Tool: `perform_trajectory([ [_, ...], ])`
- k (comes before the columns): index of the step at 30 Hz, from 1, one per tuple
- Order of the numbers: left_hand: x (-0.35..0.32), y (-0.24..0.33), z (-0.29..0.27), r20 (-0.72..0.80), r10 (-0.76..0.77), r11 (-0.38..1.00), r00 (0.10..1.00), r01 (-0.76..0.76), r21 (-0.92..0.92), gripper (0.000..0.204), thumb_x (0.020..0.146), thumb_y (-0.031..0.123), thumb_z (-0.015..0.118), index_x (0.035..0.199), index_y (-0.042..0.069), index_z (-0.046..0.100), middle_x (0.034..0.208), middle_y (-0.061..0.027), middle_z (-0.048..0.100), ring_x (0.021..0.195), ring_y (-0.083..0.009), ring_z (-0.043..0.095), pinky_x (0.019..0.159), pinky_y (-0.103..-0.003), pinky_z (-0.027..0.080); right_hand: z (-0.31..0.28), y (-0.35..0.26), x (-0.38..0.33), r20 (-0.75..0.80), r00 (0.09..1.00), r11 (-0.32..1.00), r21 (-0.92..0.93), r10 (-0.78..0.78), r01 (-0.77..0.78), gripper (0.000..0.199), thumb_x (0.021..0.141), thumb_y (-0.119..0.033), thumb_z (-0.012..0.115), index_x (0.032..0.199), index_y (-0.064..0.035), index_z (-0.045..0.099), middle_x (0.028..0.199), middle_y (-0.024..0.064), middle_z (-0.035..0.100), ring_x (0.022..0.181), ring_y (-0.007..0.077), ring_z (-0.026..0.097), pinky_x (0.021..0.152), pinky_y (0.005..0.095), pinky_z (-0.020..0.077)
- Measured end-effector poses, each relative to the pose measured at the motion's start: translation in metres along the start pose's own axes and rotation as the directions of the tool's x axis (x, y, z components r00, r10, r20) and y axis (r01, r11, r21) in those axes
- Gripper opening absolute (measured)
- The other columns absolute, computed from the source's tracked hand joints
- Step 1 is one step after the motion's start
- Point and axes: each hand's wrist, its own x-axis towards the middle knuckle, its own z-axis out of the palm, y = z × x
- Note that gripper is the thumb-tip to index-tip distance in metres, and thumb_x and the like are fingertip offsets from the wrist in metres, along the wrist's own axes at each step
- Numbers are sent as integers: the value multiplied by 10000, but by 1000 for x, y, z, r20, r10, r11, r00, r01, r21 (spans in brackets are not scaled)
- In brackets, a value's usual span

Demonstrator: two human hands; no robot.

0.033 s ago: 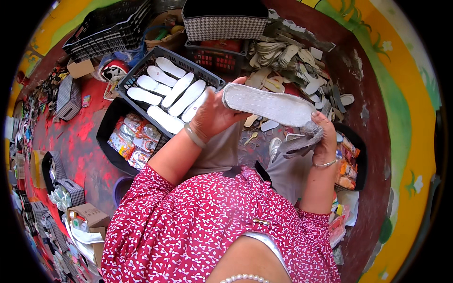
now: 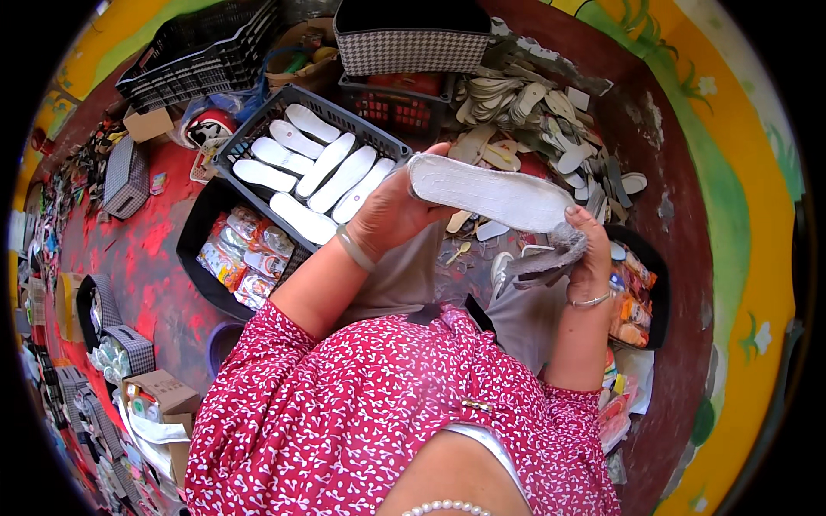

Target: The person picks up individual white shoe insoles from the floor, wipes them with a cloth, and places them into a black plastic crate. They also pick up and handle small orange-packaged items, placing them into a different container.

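Observation:
A white shoe insole (image 2: pixel 490 191) is held up in front of me, its broad face towards me. Around its left end my left hand (image 2: pixel 397 206) is closed, with some fingers behind it. At the other end my right hand (image 2: pixel 591 249) pinches the insole, and a grey fuzzy cloth (image 2: pixel 551 256) is gathered in the same hand, hanging below the insole. Left of my left hand, several more white insoles (image 2: pixel 328 166) lie in a dark plastic crate (image 2: pixel 354 122), some overlapping.
A heap of loose insoles and soles (image 2: pixel 525 103) lies at the far right, by the wall. Black boxes with packaged goods stand left (image 2: pixel 200 262) and right (image 2: pixel 658 292) of my legs. Behind are a houndstooth box (image 2: pixel 413 52) and a black crate (image 2: pixel 194 64).
My left thumb has come down from its raised position towards the insole. The grey cloth under my right hand has shifted slightly; the insole stays in nearly the same place.

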Motion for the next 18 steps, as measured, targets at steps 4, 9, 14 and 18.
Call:
perform_trajectory([
  [4, -2, 8, 3, -239, 42, 997, 970, -24, 75, 452, 898, 297, 502, 1222, -13, 445, 1177, -152, 540, 1090, -240, 534, 941, -402, 433, 12, 4, -5, 39, 998, 999, -29, 42, -41, 189, 823, -118, 584, 962, 6, 557, 805, 63, 621, 627, 129, 600, 574, 257, 511],
  [9, 1, 14, -21, -237, 15, 995, 971, -38, -95, 336, 881, 251, 495, 1099, -3, 515, 1067, -148, 594, 1010, -276, 575, 910, -449, 448, 8, 16, -7, 221, 966, 974, -207, 136, -90, 229, 810, -132, 592, 984, 12, 555, 878, 59, 626, 721, 108, 603, 658, 233, 487],
  [14, -4, 13, -31, -150, 62, 993, 987, -76, -86, 352, 894, 251, 502, 1135, -5, 483, 1116, -161, 566, 1031, -278, 565, 938, -443, 431, 6, 31, 1, 170, 977, 991, -61, 132, -123, 199, 825, -85, 571, 1003, 1, 552, 897, 63, 628, 754, 119, 604, 686, 232, 482],
  [18, -21, 16, -25, 22, 39, 976, 999, -33, -217, 421, 884, 249, 539, 1200, -10, 433, 1179, -178, 528, 1115, -289, 521, 967, -455, 399, 28, 31, -4, 192, 974, 993, -32, 120, -116, 220, 806, -100, 614, 992, -1, 550, 902, 74, 630, 768, 130, 606, 701, 239, 483],
])
